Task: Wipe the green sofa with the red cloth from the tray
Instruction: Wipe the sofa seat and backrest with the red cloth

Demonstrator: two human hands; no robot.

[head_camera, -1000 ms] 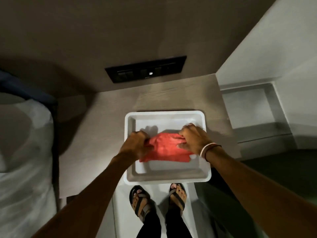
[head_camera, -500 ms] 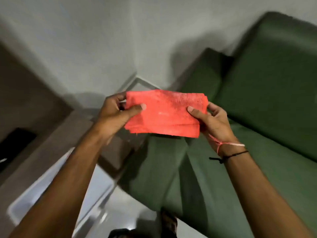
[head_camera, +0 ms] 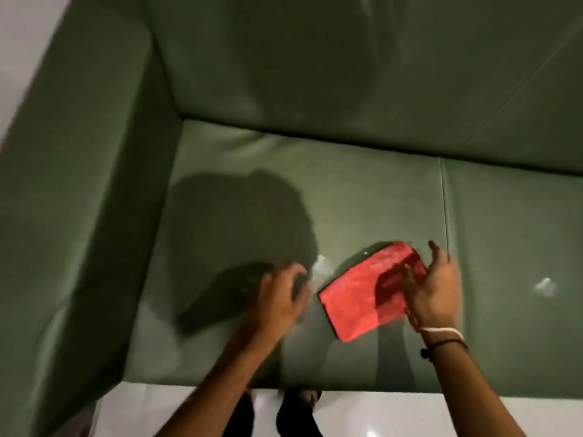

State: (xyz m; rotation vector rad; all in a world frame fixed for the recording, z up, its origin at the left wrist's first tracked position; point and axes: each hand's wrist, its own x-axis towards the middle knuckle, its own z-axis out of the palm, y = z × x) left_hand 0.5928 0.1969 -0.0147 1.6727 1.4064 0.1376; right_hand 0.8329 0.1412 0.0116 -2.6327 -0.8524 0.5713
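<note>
The green sofa (head_camera: 315, 190) fills the view, with its seat cushion below me and its backrest above. A folded red cloth (head_camera: 356, 298) hangs low over the seat, tilted, with one edge in my right hand (head_camera: 432, 288), whose fingers curl around the cloth's right side. My left hand (head_camera: 280, 294) is to the left of the cloth, blurred, apart from it, its fingers loosely spread and holding nothing. The tray is out of view.
The sofa's left armrest (head_camera: 72, 184) rises at the left. A seam (head_camera: 444, 203) divides the seat cushions to the right of the cloth. The white floor (head_camera: 378, 414) runs along the seat's front edge, where my feet (head_camera: 299, 402) stand.
I lifted the cloth from the tray with both hands and turned to the sofa. My left hand has let go, and the cloth is now low over the seat in my right hand.
</note>
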